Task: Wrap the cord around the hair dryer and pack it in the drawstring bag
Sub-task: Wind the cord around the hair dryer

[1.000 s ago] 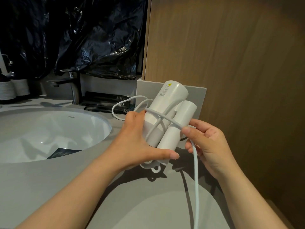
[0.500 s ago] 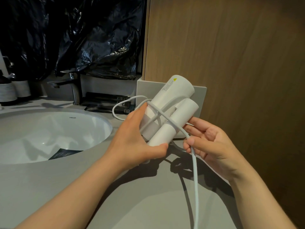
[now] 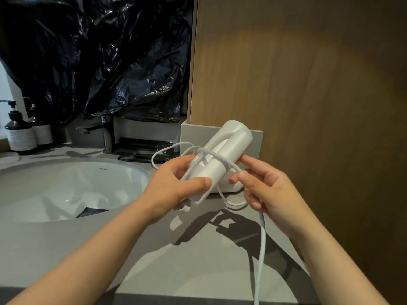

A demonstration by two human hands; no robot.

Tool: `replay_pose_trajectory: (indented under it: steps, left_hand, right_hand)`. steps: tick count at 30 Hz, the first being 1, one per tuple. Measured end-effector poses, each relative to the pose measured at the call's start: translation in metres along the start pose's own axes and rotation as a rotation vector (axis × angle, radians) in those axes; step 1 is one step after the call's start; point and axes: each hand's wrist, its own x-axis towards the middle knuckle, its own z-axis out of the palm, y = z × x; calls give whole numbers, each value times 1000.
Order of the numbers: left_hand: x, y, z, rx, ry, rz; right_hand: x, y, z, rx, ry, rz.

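Flanking hair dryer: sink, faucet.

Grey stone desk up front, with a white oval sink sunk into it on the left and a brushed metal tap behind. Crinkled black plastic sheeting drapes the back wall. On the right, a brown wood-grain panel catches a warm glow.

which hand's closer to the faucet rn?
Left. The left hand grips the hair dryer right of the faucet; the right hand holds the cord farther right.
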Motion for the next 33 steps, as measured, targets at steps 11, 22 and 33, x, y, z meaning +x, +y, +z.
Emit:
replay_pose_trajectory:
  steps: [11,22,33]
  left_hand:
    - [-22,39,14,-343,-31,-244]
    - [-32,51,13,-189,-202,-174]
    - [-40,31,24,285,258,264]
  right_hand:
    - [-8,-23,-7,-72,71,70]
    - [-20,-8,0,165,119,128]
    - [-20,-12,10,-23,194,17]
